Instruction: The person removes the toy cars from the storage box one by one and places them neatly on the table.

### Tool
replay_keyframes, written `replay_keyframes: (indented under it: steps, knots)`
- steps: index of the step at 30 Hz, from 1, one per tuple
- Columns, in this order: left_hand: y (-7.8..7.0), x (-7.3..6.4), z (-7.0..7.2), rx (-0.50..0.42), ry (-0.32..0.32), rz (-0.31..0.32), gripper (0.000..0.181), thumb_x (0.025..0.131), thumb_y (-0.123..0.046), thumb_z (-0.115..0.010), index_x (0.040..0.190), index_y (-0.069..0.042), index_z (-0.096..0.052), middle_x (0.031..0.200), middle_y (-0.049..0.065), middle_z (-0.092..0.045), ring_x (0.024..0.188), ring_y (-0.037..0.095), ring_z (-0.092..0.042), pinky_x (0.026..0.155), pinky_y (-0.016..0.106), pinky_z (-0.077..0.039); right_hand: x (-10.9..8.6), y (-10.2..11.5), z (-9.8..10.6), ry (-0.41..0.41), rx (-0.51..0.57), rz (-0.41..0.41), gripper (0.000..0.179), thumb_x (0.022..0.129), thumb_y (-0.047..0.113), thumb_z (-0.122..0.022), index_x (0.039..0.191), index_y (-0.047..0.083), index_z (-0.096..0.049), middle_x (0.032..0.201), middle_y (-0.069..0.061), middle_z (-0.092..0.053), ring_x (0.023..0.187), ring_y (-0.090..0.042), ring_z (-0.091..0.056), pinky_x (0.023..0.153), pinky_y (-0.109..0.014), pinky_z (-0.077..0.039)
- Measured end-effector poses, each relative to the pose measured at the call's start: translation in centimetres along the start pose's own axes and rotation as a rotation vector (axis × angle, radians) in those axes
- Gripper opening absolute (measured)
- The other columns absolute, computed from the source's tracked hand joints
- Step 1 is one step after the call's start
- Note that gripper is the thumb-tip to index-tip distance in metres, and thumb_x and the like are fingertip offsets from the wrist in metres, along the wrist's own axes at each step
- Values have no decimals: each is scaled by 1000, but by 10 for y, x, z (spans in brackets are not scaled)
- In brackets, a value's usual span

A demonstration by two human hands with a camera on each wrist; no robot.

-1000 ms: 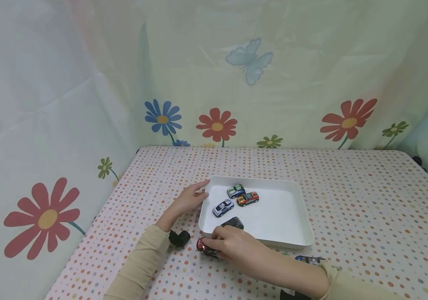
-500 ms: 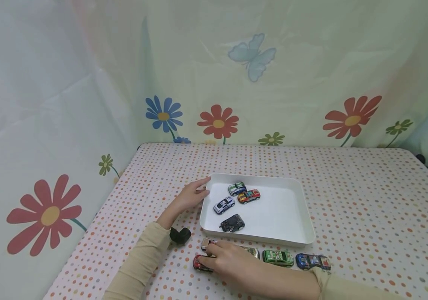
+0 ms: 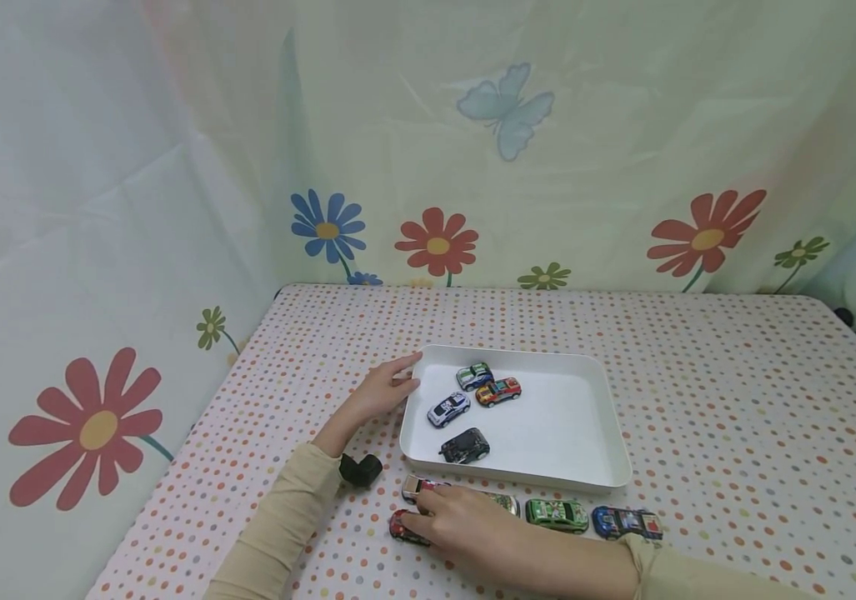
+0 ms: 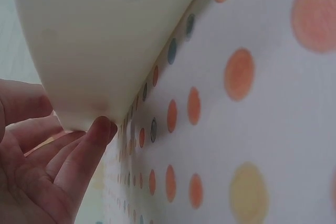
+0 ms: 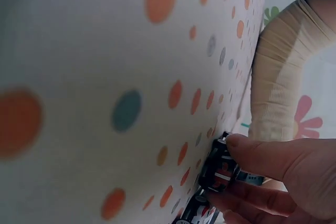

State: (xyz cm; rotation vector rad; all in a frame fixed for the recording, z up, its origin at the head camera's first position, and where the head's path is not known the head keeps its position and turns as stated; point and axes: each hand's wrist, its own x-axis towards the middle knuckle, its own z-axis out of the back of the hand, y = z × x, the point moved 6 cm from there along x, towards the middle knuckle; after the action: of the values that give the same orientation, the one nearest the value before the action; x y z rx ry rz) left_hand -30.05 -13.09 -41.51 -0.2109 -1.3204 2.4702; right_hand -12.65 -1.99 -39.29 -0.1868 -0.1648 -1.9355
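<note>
My right hand [image 3: 476, 533] pinches a small red toy car [image 3: 405, 528] on the table in front of the tray. In the right wrist view the thumb lies along the held car [image 5: 217, 169], which looks dark there, and another toy car [image 5: 198, 211] sits close by. My left hand [image 3: 381, 392] touches the far left corner of the white tray [image 3: 540, 477] with fairly straight fingers; the left wrist view shows a fingertip [image 4: 104, 127] against its outer wall. Inside the tray are a green-white car [image 3: 474, 377], a red-yellow car [image 3: 498, 392], a white car [image 3: 448, 409] and a black car [image 3: 465, 447].
Along the tray's near side stands a row of toy cars: a red and beige one [image 3: 416, 487], one partly hidden by my right hand, a green one [image 3: 557, 515] and a blue one [image 3: 626, 523]. A black object [image 3: 360, 471] is by my left sleeve, on the dotted tablecloth [image 3: 728, 400].
My right hand has drawn the red toy car slightly nearer to me, then stayed almost still. The black car and the row come into fuller view. The left hand keeps its place.
</note>
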Motion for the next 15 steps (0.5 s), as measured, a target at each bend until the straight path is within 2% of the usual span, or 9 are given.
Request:
replay_keyframes:
  steps: [4,8,12,15]
  knots:
    - [-1,0,0,-9,-6,10,48,96,-8,-52,142,-3,-39,144,17,-36,118,36,-48,92,38,-47,0,1,3,-25,-28,25,39,78,22,-77,114,14,-67,99,0,-60,88,-9,-58,72,-20,-52]
    - [-2,-1,0,-31,-2,30,48,96,-9,-52,142,-4,-39,144,17,-36,118,36,-49,90,37,-48,-2,-12,19,-57,24,13,42,78,21,-77,118,13,-65,99,2,-60,87,-8,-57,74,-20,-50]
    - [-3,-2,0,-44,2,38,48,96,-9,-52,142,-4,-39,144,17,-35,118,36,-48,90,36,-48,-9,-55,41,-75,76,-68,41,79,15,-75,119,11,-65,104,-1,-63,93,-12,-59,81,-25,-51]
    - [-2,-2,0,-37,-2,36,48,97,-9,-52,142,-5,-39,144,17,-36,118,36,-49,90,37,-49,-16,-97,51,-60,76,-86,38,80,9,-74,117,9,-66,109,-4,-62,98,-18,-59,84,-30,-52]
